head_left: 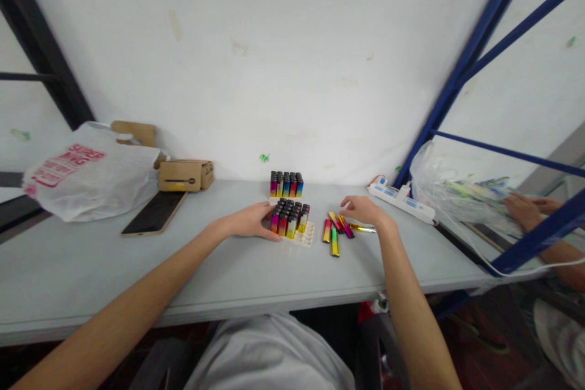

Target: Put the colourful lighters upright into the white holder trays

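Note:
A pale plastic tray (309,236) stands on the table with several upright, shiny coloured lighters (290,226) with black tops. Empty holes show at its right end. My left hand (252,221) holds the tray's left side, with the thumb at the front and fingers behind. Just right of the tray, my right hand (363,210) hovers over loose lighters (335,244) lying flat. Its thumb and forefinger are bent and apart, close to a red and yellow lighter (342,223). A gold lighter (362,228) lies partly beneath that hand.
Behind stands a second block of upright lighters (286,185) near the wall. Leftward are a phone (154,213), a cardboard box (185,176) and a white plastic bag (91,173). A power strip (402,201) and blue frame (450,97) stand right; beyond, another person's hands (525,210) work.

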The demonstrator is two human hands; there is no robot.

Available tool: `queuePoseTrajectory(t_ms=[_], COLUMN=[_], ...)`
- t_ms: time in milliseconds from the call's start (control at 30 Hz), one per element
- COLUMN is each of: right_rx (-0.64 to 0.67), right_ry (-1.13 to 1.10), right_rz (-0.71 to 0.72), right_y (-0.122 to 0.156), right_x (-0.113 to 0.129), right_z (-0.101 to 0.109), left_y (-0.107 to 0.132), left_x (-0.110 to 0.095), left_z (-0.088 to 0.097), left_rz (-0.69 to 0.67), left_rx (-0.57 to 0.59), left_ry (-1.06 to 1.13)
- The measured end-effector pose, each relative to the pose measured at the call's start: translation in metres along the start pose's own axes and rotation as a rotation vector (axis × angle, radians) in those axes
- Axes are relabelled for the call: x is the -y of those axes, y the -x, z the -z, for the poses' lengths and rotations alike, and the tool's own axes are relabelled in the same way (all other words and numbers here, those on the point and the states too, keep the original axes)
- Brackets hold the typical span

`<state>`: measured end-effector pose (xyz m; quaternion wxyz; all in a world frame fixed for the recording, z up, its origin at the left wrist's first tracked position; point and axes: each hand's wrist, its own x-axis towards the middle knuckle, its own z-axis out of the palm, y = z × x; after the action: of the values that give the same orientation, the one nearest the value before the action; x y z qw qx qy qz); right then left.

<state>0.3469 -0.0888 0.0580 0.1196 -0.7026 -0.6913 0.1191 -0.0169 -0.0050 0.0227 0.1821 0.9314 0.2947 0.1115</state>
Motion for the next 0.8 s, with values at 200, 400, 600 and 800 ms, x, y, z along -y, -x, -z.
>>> queuePoseTrajectory(t_ms=[200,400,600,800], right_rx=[0.092,0.040,-0.068,-0.288], right_ry=[-0.109,-0.121,-0.319,-0.488], right_rz=[-0.001,0.066,0.142,0.104], right_y=[-0.010,-0.016,-0.018,-0.019], right_x=[-0.013,-0.014,-0.025,-0.027], right_z=[-0.019,-0.019,-0.014,-0.020], left_y=[0.001,0.000,0.000,0.000], left_x=[-0.001,-0.001,-0.004,0.000], left_z=[0.001,0.000,0.001,0.000], left_rz=[-0.006,0.016,0.016,-0.003], left_rx=[-0.002,0.005,0.010,0.001], left_ry=[0.018,-0.014,0.004,0.016])
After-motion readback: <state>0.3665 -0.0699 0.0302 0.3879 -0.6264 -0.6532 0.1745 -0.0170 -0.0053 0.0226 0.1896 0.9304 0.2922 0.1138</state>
